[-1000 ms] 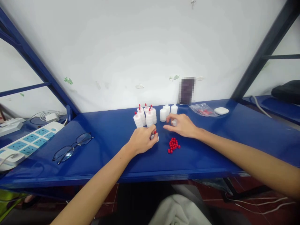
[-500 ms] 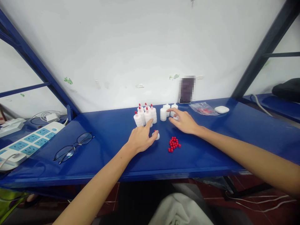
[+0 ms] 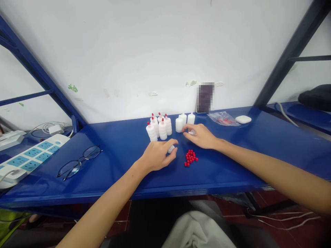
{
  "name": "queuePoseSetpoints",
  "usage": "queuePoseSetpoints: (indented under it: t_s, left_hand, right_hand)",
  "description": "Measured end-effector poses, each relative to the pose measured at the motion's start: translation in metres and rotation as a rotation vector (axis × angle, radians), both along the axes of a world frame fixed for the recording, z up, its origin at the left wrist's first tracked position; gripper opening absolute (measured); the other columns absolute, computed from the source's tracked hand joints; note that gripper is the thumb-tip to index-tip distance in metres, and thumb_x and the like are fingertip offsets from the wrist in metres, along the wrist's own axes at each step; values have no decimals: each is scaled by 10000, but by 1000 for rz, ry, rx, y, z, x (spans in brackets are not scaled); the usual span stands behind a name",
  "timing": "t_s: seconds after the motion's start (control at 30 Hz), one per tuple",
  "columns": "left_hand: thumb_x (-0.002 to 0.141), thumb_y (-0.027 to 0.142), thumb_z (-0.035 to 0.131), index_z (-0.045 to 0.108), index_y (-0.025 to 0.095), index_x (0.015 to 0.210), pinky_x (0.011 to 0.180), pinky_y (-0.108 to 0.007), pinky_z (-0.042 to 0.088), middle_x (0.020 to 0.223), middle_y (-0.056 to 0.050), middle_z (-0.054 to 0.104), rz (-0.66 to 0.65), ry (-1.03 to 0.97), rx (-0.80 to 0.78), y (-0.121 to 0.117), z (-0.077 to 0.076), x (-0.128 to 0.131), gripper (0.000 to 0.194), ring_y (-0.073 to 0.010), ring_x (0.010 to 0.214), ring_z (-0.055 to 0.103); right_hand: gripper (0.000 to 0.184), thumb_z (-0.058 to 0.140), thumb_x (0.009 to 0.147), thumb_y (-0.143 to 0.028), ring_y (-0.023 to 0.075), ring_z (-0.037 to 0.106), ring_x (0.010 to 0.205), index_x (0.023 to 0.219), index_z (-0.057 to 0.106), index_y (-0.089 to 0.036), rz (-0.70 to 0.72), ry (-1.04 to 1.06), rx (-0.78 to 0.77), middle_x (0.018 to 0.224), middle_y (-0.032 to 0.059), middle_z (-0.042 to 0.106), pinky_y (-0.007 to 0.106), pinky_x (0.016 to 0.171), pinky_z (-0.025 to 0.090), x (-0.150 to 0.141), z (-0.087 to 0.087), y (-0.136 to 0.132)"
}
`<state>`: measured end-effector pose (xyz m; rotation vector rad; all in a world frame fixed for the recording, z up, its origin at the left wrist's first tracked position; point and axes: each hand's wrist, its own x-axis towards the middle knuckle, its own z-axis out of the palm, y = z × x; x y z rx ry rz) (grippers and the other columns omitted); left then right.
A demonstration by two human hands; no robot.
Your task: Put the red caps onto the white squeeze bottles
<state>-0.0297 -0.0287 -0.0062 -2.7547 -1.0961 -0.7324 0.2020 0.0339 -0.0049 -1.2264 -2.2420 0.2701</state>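
Observation:
My left hand (image 3: 159,155) is curled round a small white squeeze bottle (image 3: 171,149), whose pale end shows between thumb and forefinger. Just behind it several white bottles with red tips (image 3: 162,129) stand upright in a cluster. My right hand (image 3: 203,136) has its fingers bent round a white piece (image 3: 191,132) that looks like another bottle; the palm hides most of it. Beyond those fingers several white bottles without red tips (image 3: 179,124) stand together. A loose pile of small red caps (image 3: 190,157) lies between my hands, nearer to me.
On the blue table (image 3: 116,155) glasses (image 3: 79,162) lie at the left, beside a power strip (image 3: 38,153). A phone (image 3: 205,99) leans against the wall. Right of it are a clear bag with red pieces (image 3: 223,119) and a white oval case (image 3: 243,119).
My left hand has drawn its forefinger back from the capped cluster and curled round the bottle near its thumb. My right fingers have come away from the uncapped bottles, closer to me.

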Motion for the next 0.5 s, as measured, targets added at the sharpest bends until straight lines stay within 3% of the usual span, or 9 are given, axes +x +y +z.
queuePoseSetpoints:
  t_s: [0.17, 0.37, 0.5]
  left_hand:
    - [948, 295, 466, 638, 188, 1040, 508, -268, 355, 693, 11, 656, -206, 158, 94, -9, -5, 7, 223, -154, 579, 608]
    - [958, 272, 466, 650, 178, 999, 551, -272, 400, 739, -1, 653, -254, 137, 71, -12, -6, 11, 211, -143, 616, 590]
    - [889, 173, 457, 657, 166, 933, 663, -308, 440, 704, -12, 612, -261, 53, 158, -16, -2, 13, 205, -153, 639, 565]
  right_hand:
    - [200, 539, 855, -281, 158, 606, 665, 963, 698, -228, 79, -57, -31, 739, -14, 695, 259, 655, 374, -2, 3, -6]
    - [184, 542, 863, -287, 165, 630, 696, 947, 693, -224, 94, -68, -21, 779, -6, 715, 260, 674, 390, -2, 2, -6]
    - [192, 538, 870, -293, 175, 640, 715, 954, 696, -223, 102, -87, -22, 799, 3, 725, 267, 682, 394, -2, 2, -6]
